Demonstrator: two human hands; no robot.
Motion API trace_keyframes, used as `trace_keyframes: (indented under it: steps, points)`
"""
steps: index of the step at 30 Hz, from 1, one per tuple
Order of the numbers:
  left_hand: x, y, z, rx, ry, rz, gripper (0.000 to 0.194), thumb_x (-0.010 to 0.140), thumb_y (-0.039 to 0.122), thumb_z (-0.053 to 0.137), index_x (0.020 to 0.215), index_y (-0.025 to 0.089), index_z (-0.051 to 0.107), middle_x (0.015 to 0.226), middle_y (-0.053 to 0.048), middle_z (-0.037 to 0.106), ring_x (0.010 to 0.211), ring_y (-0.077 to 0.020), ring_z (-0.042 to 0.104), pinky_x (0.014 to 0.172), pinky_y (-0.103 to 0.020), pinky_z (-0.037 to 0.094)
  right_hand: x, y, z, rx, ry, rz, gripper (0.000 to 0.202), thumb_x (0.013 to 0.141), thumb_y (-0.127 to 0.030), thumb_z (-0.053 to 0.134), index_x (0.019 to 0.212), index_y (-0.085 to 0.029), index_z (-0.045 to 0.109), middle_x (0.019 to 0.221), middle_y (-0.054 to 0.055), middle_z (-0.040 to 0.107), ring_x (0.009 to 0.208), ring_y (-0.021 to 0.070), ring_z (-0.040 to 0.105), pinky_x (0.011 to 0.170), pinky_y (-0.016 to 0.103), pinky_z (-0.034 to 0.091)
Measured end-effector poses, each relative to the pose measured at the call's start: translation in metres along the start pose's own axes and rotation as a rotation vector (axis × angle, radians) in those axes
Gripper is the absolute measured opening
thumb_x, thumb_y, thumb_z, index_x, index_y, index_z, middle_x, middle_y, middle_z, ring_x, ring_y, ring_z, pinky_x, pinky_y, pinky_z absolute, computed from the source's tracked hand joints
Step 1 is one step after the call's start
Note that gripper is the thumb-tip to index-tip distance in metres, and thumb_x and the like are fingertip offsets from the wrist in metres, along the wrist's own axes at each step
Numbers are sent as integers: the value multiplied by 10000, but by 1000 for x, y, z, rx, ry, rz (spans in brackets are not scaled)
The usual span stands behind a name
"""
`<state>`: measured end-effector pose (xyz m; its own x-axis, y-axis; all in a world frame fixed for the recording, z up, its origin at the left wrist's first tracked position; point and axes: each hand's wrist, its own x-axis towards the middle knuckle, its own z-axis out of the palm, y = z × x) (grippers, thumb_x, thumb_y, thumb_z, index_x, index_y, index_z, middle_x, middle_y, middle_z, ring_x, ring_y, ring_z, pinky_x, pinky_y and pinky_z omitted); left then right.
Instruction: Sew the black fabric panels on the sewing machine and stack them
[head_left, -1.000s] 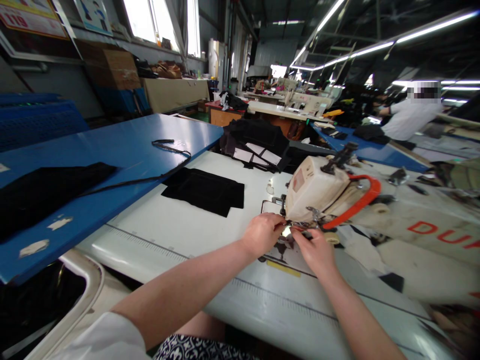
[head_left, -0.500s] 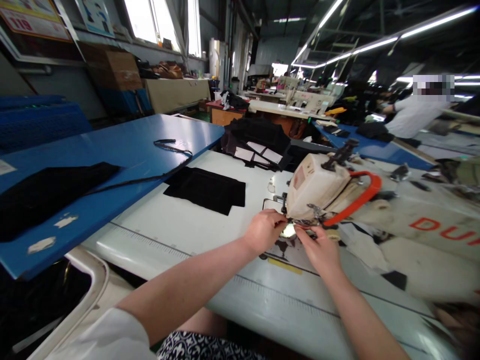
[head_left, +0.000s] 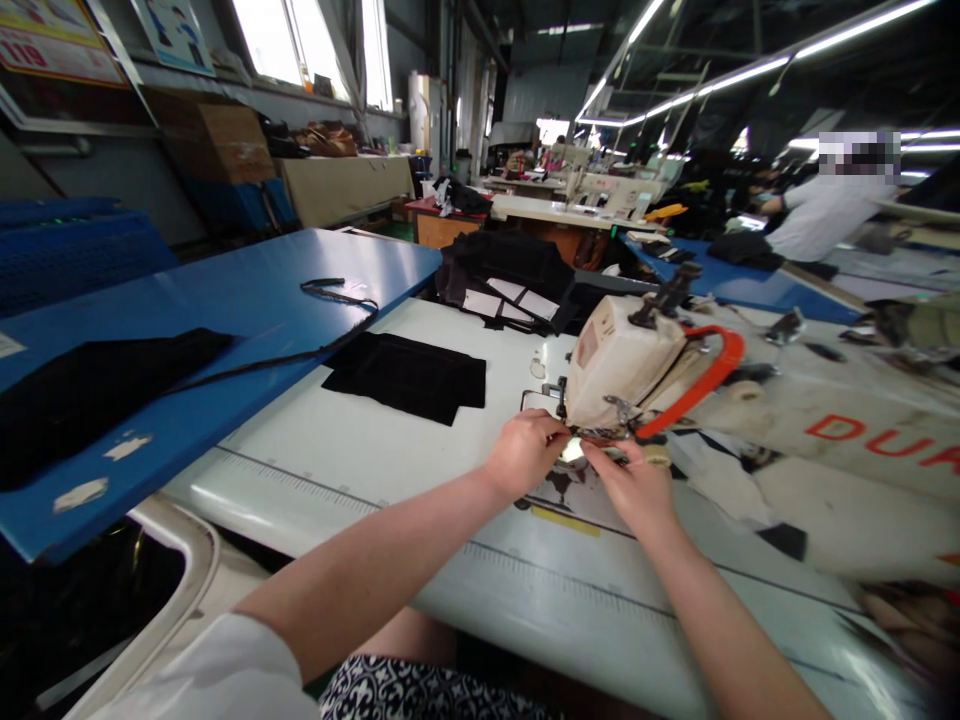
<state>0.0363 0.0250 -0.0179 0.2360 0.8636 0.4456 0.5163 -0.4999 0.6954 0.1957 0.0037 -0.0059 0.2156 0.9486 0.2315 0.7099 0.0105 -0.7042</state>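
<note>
My left hand (head_left: 527,455) is closed at the left side of the needle area of a white sewing machine (head_left: 619,365). Its fingertips pinch something too small to make out. On the right of the same spot, my right hand (head_left: 634,482) has its thumb and fingers pressed together; whatever they grip is hidden. A bright work light shines between the two hands. Left of the machine, a flat black fabric piece (head_left: 409,375) lies on the pale sewing table (head_left: 300,440). The machine's head carries an orange-red guard (head_left: 712,385).
A pile of black fabric with white pieces (head_left: 510,285) sits behind the machine. On the left, a blue table (head_left: 262,300) bears dark cloth (head_left: 112,390) and a black strip (head_left: 262,370). A person in white (head_left: 821,215) is at the far right.
The whole view has shifted slightly, so the machine and my hands appear a little further left and up. Both hands keep nearly the same pose beside the needle area.
</note>
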Motion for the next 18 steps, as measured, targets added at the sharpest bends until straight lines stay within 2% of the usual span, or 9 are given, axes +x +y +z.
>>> trace_keyframes:
  steps: [5,10,18]
  points:
    - [0,2,0,49,-15,10,131,834,160,576,812,181,703,805,-22,662,776,-141,612,762,-237,491,2,-3,2,10,-41,19,325,668,-505,616,617,-187,659,588,51,665,644,240,626,617,303,448]
    - [0,4,0,107,-23,26,135,853,175,568,824,172,701,824,-30,684,814,-149,618,792,-245,486,6,0,5,26,-69,19,323,666,-504,610,657,-193,697,687,44,705,746,248,651,671,302,458]
    - [-4,4,0,134,-30,-6,112,841,161,571,890,181,670,879,-34,676,853,-158,613,821,-263,486,5,-4,6,-2,-31,25,327,648,-503,588,627,-190,681,601,52,679,651,245,639,585,294,451]
